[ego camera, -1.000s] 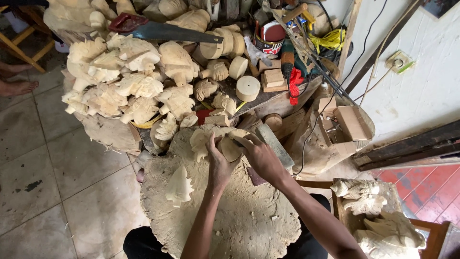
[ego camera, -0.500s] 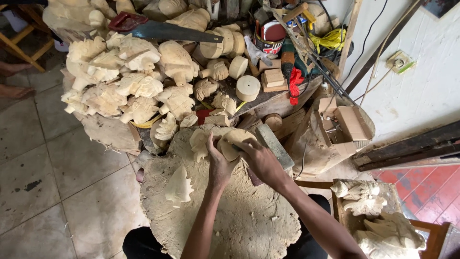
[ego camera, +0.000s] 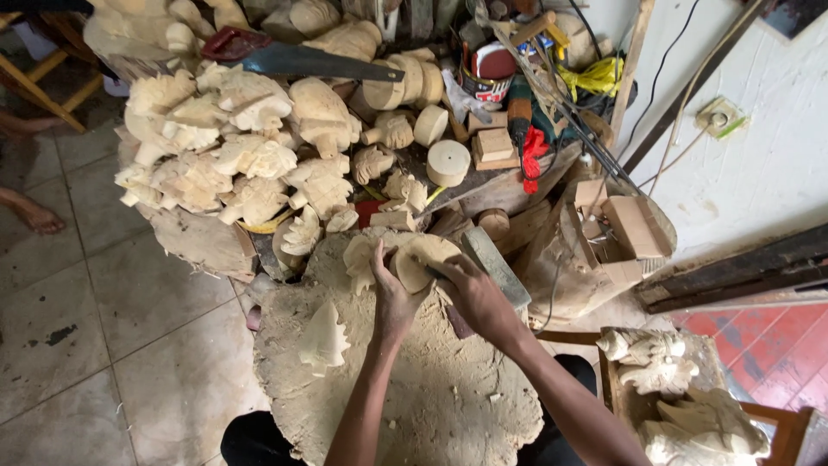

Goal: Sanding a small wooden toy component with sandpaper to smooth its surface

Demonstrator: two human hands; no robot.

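Observation:
My left hand (ego camera: 392, 298) grips a pale wooden carving (ego camera: 412, 259) and steadies it on the far part of a big round wooden block (ego camera: 414, 397). My right hand (ego camera: 474, 298) is closed around a slim dark tool whose tip (ego camera: 431, 272) touches the carving's right side; most of the tool is hidden in the fist. A small leaf-shaped carved piece (ego camera: 323, 336) lies loose on the block to the left of my left forearm.
A heap of pale carved pieces (ego camera: 233, 147) fills the area beyond the block, with a hand saw (ego camera: 302, 59) on top. Wooden discs, small blocks and tools (ego camera: 500, 129) lie at the back right. More carvings (ego camera: 690, 406) sit on a stand at lower right. Someone's bare foot (ego camera: 34, 216) is at far left.
Both hands stay on the carving. My right hand has shifted slightly against the piece, and the view has moved a little.

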